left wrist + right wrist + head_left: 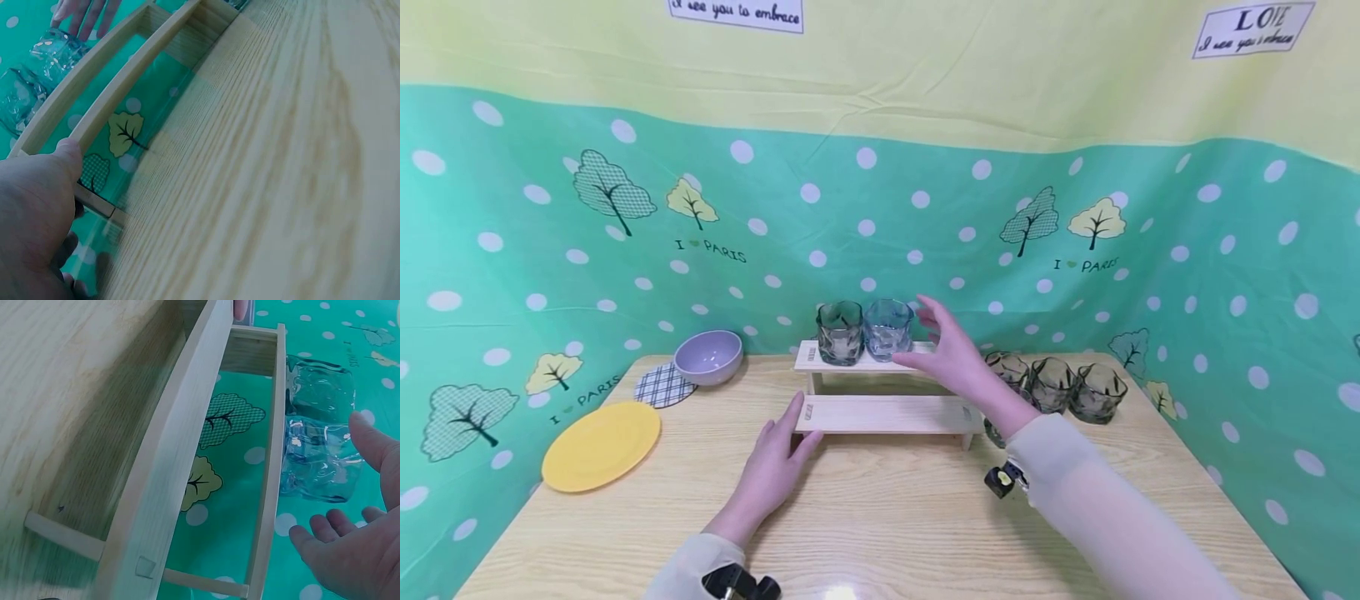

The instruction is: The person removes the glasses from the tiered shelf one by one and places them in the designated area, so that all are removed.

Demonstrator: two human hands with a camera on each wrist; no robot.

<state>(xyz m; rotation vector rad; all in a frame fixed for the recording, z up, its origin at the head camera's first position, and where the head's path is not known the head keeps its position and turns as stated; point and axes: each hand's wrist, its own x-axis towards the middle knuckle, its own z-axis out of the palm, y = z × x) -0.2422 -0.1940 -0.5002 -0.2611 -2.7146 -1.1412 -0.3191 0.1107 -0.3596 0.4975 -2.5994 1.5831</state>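
A two-tier wooden shelf (887, 414) stands on the table. On its upper tier, a smoky grey glass tumbler (840, 333) stands beside a bluish glass tumbler (889, 331) at the left and middle. My right hand (951, 354) is just right of the bluish tumbler, thumb and fingers spread apart; in the right wrist view a gap shows between most of the fingers and the glass (322, 459). With my left hand (772, 462) I hold the left end of the lower tier, thumb at its front edge, as the thumb (69, 153) in the left wrist view also shows.
Several smoky glass tumblers (1051, 385) stand right of the shelf, partly behind my right forearm. At the left are a yellow plate (601, 446), a checked round mat (662, 386) and a purple bowl (709, 358). A green patterned cloth (820, 225) hangs behind the table.
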